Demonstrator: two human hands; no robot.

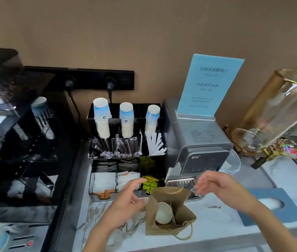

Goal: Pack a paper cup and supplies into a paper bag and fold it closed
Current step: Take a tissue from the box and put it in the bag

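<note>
Biggest worry from where I'm watching: the paper bag (pixel 169 211) stands unsupported on the desk (pixel 217 220) at lower center of the frame, and neither hand has it. If I grab 1 side only, I'd guess it tips or crumples, and the paper cup (pixel 163 213) rolls out. The left hand (pixel 127 199) sits just left of the bag, fingers loosely curled, holding nothing I can see. The right hand (pixel 217 186) hovers above and right of the bag's mouth, open and empty.

The bag itself is brown, mouth wide open, twine handles flopped out, slightly creased. The cup lies tilted inside, rim up toward me, with what looks like a packet beside it.
</note>
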